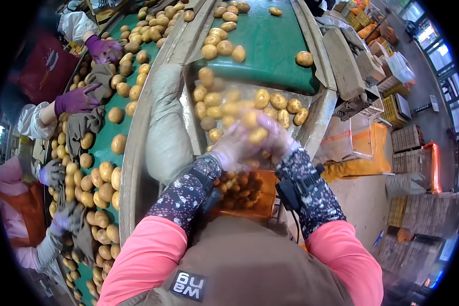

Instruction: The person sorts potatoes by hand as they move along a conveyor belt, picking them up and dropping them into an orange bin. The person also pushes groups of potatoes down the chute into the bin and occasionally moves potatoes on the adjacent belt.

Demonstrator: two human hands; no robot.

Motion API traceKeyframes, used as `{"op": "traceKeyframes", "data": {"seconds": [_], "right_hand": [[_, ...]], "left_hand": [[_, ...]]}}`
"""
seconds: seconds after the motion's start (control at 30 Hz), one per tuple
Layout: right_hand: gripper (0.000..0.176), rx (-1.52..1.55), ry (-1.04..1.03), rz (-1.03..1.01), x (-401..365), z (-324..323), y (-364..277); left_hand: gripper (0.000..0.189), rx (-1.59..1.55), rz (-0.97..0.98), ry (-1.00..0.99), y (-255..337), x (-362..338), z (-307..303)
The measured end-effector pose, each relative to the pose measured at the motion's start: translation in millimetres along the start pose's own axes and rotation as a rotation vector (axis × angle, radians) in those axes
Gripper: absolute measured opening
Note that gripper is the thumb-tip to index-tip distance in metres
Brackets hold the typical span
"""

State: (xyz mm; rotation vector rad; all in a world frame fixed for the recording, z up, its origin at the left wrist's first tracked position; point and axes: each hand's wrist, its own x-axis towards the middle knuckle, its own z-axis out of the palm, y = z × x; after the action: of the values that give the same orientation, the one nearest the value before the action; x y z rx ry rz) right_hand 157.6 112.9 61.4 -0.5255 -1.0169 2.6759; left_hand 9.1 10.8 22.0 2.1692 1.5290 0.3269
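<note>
Both my hands, in pale thin gloves, are over the metal tray (311, 120) at the end of a green conveyor belt (262, 38). My left hand (234, 148) is smeared by motion beside the potatoes; its fingers do not show clearly. Close to it on the right, my right hand (278, 135) is blurred too, its fingers against or near a potato (257, 135). Whether either hand grips a potato cannot be made out. Several blurred potatoes seem to be moving just beyond my hands. Other potatoes (278, 100) rest on the tray.
Below my hands stands an orange crate (245, 206) holding potatoes. A grey padded roll (166, 127) lines the tray's left side. Left of it, a second green belt (104, 135) carries many potatoes, where co-workers' gloved hands (76, 99) work. Stacked crates (428, 214) stand at right.
</note>
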Motion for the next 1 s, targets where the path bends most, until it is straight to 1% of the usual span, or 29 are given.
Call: {"op": "traceKeyframes", "data": {"seconds": [0.03,0.1,0.17,0.2,0.27,0.3,0.37,0.4,0.43,0.5,0.57,0.63,0.7,0.8,0.9,0.93,0.97,1.0], "right_hand": [[0.05,-0.046,-0.075,0.089,-13,-6,5],[0.059,-0.081,-0.288,0.238,-43,-10,15],[0.068,-0.116,-0.381,0.471,-43,-17,54],[0.063,-0.149,-0.348,0.547,-46,-13,75],[0.056,-0.199,-0.319,0.675,-43,-13,123],[0.049,-0.266,-0.283,0.726,-41,-3,127],[0.059,0.114,-0.331,0.996,-6,-51,197],[0.056,-0.338,-0.519,0.842,2,-37,196],[0.054,-0.399,-0.521,0.818,11,-31,206],[0.05,-0.152,-0.282,0.924,27,-25,236],[0.047,0.016,-0.092,0.927,39,-17,260],[0.044,0.134,0.047,0.912,47,-9,277],[0.041,0.196,0.109,0.901,49,-6,279],[0.038,0.173,0.119,0.897,38,-14,256],[0.035,0.061,0.064,0.87,9,-23,196],[0.035,-0.015,0.036,0.842,-3,-24,169],[0.029,-0.2,-0.074,0.632,-22,-22,143],[0.025,-0.325,-0.083,0.585,-33,-20,115]], "left_hand": [[0.06,-0.081,-0.016,0.057,-16,6,23],[0.062,0.026,0.046,0.109,-27,6,35],[0.064,0.403,0.2,0.1,-25,1,25],[0.068,0.401,0.166,0.025,-18,-2,14],[0.07,0.34,0.181,0.062,-23,-4,20],[0.071,0.31,0.189,0.081,-26,-4,24],[0.072,0.327,0.184,0.06,-25,-1,22],[0.072,0.337,0.182,0.048,-24,1,19],[0.072,0.34,0.169,0.021,-22,2,16],[0.072,0.344,0.141,-0.03,-18,2,12],[0.072,0.337,0.161,0.003,-21,0,16],[0.073,0.343,0.157,-0.012,-17,0,16],[0.073,0.37,0.131,-0.066,-9,1,7],[0.072,0.349,0.146,-0.021,-12,3,12],[0.071,0.36,0.138,-0.035,-10,2,8],[0.067,0.373,0.221,0.101,-18,2,16],[0.067,0.403,0.223,0.091,-19,1,17],[0.067,0.433,0.224,0.098,-18,1,16]]}}
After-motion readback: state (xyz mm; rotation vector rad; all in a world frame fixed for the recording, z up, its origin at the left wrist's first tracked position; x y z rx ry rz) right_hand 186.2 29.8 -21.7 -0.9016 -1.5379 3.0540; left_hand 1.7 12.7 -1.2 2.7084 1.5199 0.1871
